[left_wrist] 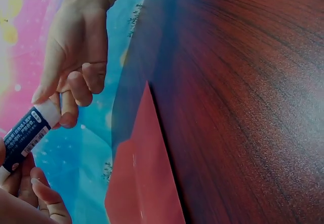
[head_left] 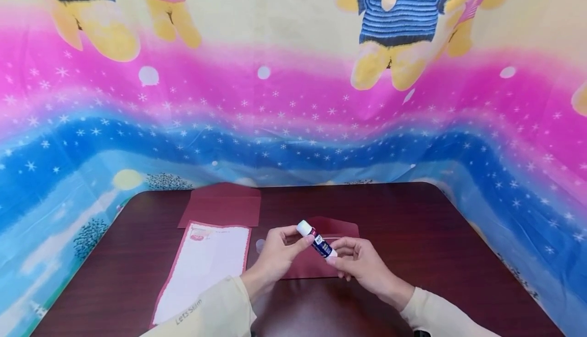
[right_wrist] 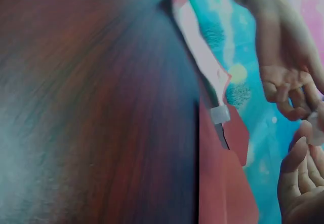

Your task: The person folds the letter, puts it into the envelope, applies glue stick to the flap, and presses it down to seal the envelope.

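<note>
The left sleeve [head_left: 215, 309], cut off below, hides part of the sheet [head_left: 213, 255]. The left hand [head_left: 275, 255] pinches the glue stick [head_left: 317, 241] near its upper end; the right hand [head_left: 364, 265] pinches its lower end. Over the half-hidden envelope [head_left: 307, 269], the stick slants upper left to lower right.

"Lets Slim" on left sleeve [head_left: 213, 306]

glue stick [head_left: 321, 245] | dark-blue printed label, white ends | slanted, held near both ends | raised above table [head_left: 412, 235]
</note>
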`<state>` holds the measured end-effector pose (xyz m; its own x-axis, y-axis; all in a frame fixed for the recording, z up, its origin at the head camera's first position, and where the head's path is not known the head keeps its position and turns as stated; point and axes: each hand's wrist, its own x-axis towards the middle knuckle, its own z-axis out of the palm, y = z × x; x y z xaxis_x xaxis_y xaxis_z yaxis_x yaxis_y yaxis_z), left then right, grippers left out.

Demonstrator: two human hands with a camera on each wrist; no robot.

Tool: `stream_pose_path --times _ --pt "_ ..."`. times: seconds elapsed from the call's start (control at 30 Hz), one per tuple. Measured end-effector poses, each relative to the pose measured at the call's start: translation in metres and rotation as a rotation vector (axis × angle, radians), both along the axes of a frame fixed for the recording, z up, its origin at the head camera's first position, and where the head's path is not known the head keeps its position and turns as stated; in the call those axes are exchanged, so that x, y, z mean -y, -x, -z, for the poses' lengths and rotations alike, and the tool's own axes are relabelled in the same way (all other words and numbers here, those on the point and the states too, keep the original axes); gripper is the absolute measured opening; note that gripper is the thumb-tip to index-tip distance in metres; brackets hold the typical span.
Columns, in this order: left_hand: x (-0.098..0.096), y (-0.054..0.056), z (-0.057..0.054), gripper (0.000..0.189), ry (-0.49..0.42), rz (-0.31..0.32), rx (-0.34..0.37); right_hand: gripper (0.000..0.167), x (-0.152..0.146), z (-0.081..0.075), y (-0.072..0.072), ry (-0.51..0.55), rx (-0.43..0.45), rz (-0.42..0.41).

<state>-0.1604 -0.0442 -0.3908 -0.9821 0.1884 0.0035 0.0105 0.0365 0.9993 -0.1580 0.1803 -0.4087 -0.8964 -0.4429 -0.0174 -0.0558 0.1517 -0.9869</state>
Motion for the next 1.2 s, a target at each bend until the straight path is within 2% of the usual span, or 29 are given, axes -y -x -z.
stream_pose_path --times 0.07,0.17,0.23,0.33,0.43,0.63,0.73,0.8,0.93,1.03,1.13,1.2 --pt "-0.0001 -0.0002 -0.0004 0.034 0.001 -0.003 0.001 0.036 -0.0003 -0.0003 -0.0016 0.024 0.028 -0.035" --pt "0.0002 -0.0004 -0.0005 0.035 0.001 -0.01 -0.004 0.042 -0.003 -0.0003 -0.0025 0.093 0.149 -0.14" --pt "0.0005 -0.0009 -0.0005 0.035 -0.004 -0.008 -0.008 0.043 -0.0039 -0.0002 -0.0018 0.108 0.187 -0.157" --pt "0.001 -0.0018 -0.0007 0.035 -0.004 -0.002 -0.007 0.033 -0.0027 -0.0003 -0.0009 0.064 0.105 -0.074" --pt "0.0011 -0.0022 -0.0014 0.035 -0.013 -0.005 -0.007 0.038 -0.0008 -0.0012 -0.0009 0.016 0.043 0.0" --pt "0.0013 -0.0012 -0.0015 0.034 -0.034 -0.001 -0.018 0.045 -0.0014 -0.0016 -0.0011 0.072 0.176 -0.098" --pt "0.0008 -0.001 -0.0007 0.034 -0.044 0.017 -0.032 0.039 -0.0026 -0.0013 -0.0009 0.05 0.125 -0.043" --pt "0.0002 -0.0006 -0.0005 0.034 -0.053 0.027 -0.04 0.04 -0.0033 -0.0012 -0.0007 0.036 0.094 -0.005" --pt "-0.0005 -0.0007 -0.0009 0.035 -0.06 0.035 -0.048 0.047 -0.0049 -0.0007 -0.0005 0.075 0.16 -0.07" --pt "-0.001 -0.001 -0.0009 0.035 -0.061 0.032 -0.051 0.043 -0.0058 0.0001 -0.0001 0.103 0.195 -0.094" --pt "-0.0017 -0.0009 0.0002 0.035 -0.064 0.023 -0.049 0.029 -0.0047 0.0015 0.0006 0.078 0.108 -0.021" --pt "-0.002 -0.0007 0.0012 0.034 -0.065 0.013 -0.044 0.027 -0.0026 0.0025 0.001 0.049 0.032 0.036"
